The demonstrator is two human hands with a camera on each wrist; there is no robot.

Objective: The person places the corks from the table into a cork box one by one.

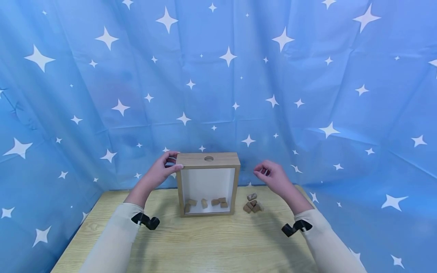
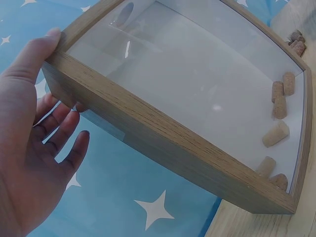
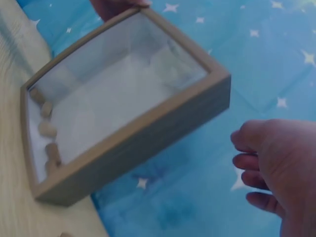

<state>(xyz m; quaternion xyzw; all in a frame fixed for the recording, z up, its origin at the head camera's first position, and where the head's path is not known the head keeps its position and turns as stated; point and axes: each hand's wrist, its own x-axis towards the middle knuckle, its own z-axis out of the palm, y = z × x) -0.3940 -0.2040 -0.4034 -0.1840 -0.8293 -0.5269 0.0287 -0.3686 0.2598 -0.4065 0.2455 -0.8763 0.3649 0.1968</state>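
A wooden shadow box [image 1: 208,160] with a clear front and a round hole in its top stands upright on the table. Several corks [image 1: 204,203] lie along its bottom, behind the pane. My left hand [image 1: 163,167] grips the box's upper left corner; the left wrist view has the thumb [image 2: 37,54] on the frame and the other fingers around the side and back. My right hand [image 1: 273,177] hovers in the air to the right of the box, fingers loosely curled. Nothing shows between those fingers [image 3: 252,162] in the right wrist view.
A small pile of loose corks [image 1: 253,207] lies on the wooden table [image 1: 205,242], right of the box and below my right hand. Behind the table hangs a blue curtain [image 1: 211,94] with white stars, close to the box's back.
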